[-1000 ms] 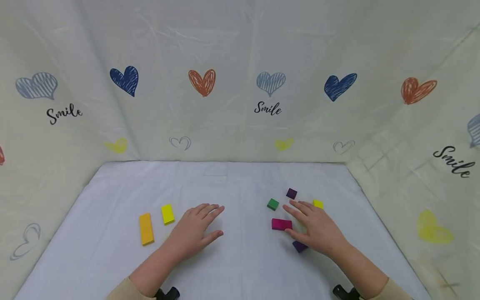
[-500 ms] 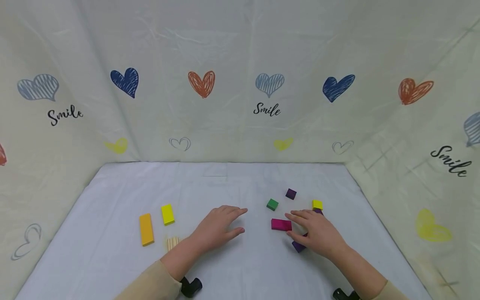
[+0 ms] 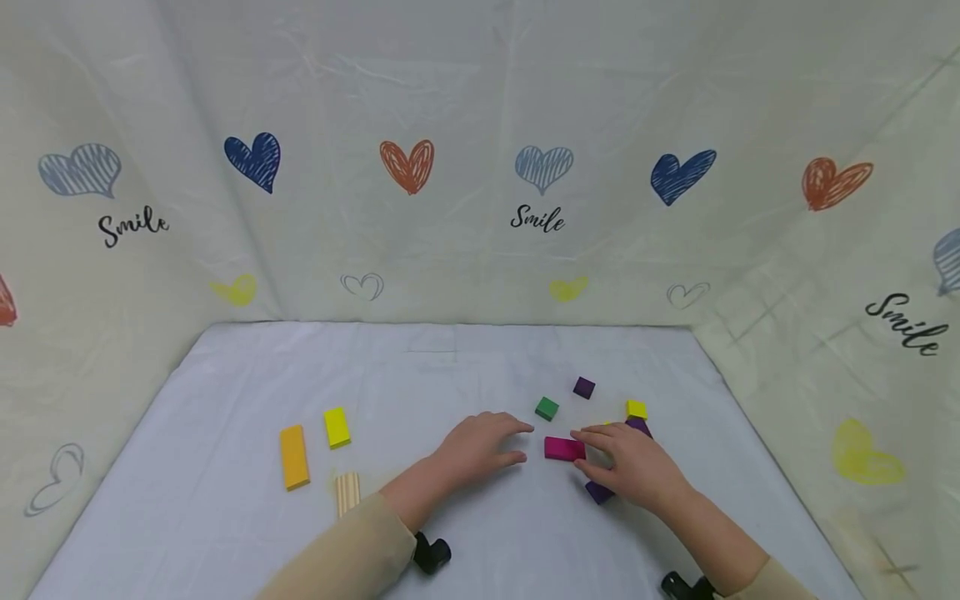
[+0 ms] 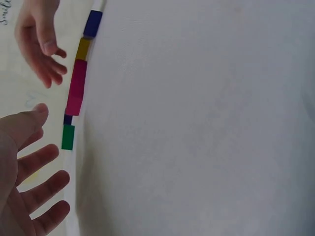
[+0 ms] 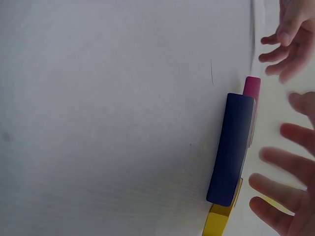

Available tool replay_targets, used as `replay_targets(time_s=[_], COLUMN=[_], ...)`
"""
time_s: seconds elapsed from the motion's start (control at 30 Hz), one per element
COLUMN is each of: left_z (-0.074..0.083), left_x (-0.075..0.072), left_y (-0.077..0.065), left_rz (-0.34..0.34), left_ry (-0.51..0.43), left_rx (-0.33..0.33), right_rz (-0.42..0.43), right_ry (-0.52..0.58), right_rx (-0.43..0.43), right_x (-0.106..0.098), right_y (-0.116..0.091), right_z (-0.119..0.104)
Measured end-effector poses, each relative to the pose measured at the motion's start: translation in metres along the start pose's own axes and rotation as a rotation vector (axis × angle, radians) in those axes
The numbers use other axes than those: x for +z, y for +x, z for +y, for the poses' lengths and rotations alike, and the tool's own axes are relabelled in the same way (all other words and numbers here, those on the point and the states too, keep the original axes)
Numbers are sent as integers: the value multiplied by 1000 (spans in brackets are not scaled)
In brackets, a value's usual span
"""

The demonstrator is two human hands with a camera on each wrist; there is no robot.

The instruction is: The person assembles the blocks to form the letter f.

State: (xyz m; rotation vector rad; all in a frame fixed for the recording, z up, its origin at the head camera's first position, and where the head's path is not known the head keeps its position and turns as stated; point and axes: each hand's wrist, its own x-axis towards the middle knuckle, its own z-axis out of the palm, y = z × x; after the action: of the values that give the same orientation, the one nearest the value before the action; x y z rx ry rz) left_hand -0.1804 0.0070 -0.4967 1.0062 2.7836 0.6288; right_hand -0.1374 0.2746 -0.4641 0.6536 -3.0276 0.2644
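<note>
My left hand [image 3: 483,446] hovers over the cloth, fingers spread and holding nothing; its fingertips point at a magenta block [image 3: 564,449]. On that block's other side, my right hand [image 3: 633,471] hangs with loosely bent fingers, its fingertips close to the block's right end. Purple shows on either side of the right hand: a block [image 3: 599,492] below the thumb and a piece [image 3: 639,427] behind the knuckles, both partly covered. A green block [image 3: 547,408] and a small dark purple block [image 3: 584,387] lie farther back. In the right wrist view, a long dark blue-purple block [image 5: 231,147] lies beside the fingers.
A yellow block [image 3: 636,409] sits beyond the right hand. At the left lie an orange block [image 3: 294,457], a yellow block [image 3: 337,427] and a striped pale wood piece [image 3: 348,493], partly behind the left sleeve. A printed curtain [image 3: 465,250] rises behind the white cloth.
My left hand has moved right, towards the magenta block, uncovering the striped wood piece. The right hand has drawn slightly nearer and lower, exposing more of the yellow and purple blocks behind it.
</note>
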Motion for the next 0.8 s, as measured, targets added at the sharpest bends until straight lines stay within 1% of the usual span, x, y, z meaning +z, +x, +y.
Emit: replay_targets(time_s=[0.2,0.4,0.6,0.8], left_z=[6,12,20,21], left_x=[11,19,18,17], left_y=[18,33,37,39], left_rz=[-28,-32,-36,-29], left_ry=[-34,-14,-7,-12], left_rx=[-30,-15,-8,6], right_rz=[-59,-85,-99,-106], right_ry=[25,31,30,22], right_rx=[33,26,31,14], right_x=[0,0,0,3], right_y=[3,7,9,10], right_z=[1,1,1,4])
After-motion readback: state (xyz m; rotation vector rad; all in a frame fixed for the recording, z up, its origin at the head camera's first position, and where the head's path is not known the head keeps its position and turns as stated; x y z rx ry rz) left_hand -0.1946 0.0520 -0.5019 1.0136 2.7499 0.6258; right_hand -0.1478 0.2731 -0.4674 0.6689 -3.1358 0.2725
